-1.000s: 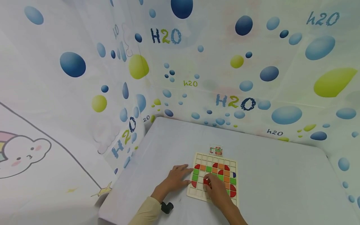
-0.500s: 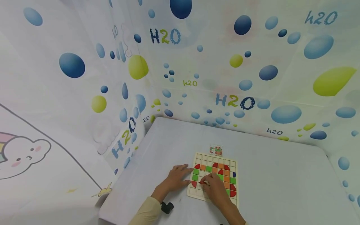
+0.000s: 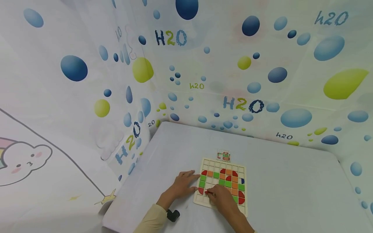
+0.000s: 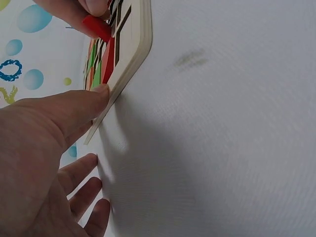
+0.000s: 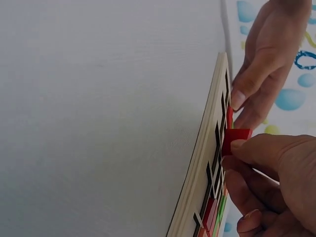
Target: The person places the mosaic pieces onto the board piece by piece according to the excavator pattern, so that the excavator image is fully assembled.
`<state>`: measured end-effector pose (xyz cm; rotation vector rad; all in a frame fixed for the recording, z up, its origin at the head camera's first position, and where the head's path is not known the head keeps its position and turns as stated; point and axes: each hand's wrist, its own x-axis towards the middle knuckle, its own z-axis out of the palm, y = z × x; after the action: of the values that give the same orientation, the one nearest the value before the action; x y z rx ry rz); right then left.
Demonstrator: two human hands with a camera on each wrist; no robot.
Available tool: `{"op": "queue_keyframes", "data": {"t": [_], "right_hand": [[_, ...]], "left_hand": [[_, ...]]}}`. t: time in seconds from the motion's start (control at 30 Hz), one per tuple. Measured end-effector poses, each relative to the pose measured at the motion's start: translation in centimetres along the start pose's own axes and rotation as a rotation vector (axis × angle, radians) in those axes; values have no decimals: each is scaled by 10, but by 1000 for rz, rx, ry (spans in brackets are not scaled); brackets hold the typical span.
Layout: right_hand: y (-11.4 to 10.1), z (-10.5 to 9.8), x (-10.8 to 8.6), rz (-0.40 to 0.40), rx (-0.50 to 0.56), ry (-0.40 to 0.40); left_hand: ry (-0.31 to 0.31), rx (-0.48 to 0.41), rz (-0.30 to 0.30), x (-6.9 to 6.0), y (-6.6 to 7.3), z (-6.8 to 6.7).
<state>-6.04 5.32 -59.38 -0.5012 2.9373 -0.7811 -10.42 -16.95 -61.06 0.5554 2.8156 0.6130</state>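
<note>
A pale wooden grid board (image 3: 206,162) lies on the table, with red, orange, green and blue pieces set in some of its cells. My right hand (image 3: 222,198) pinches a red tile (image 3: 207,192) between thumb and fingers over the board's left part. In the right wrist view, the red tile (image 5: 238,135) stands tilted up from the grid. Beside it is a red rounded piece (image 3: 201,191) in a left-edge cell. My left hand (image 3: 182,185) has its fingers extended, and its thumb touches the board's left edge. The right hand hides some lower cells.
A small printed pattern card (image 3: 223,155) lies just beyond the board's far edge. Near my left wrist is a small black object (image 3: 173,215). White curtains (image 3: 198,68) with bubble prints surround the back and left of the white table (image 3: 285,181).
My right hand has moved a little left and nearer, taking the red tile towards the red rounded piece. Green pieces in mid-board now show more. The left hand stays in place.
</note>
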Motion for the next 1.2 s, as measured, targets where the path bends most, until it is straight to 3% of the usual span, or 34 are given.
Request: {"op": "queue_keyframes", "data": {"t": [0.17, 0.43, 0.67, 1.0, 1.2], "right_hand": [[-1, 0, -3, -14, -33, 7], [-6, 6, -4, -44, -40, 117], [-9, 11, 1, -17, -63, 74], [-12, 16, -1, 7, -84, 133], [-13, 16, -1, 13, -50, 118]], "left_hand": [[3, 3, -3, -1, 1, -1], [3, 4, 2, 0, -1, -2], [-8, -8, -1, 0, -2, 1], [-11, -10, 0, -2, 0, -1], [-8, -11, 5, 0, 1, -1]]}}
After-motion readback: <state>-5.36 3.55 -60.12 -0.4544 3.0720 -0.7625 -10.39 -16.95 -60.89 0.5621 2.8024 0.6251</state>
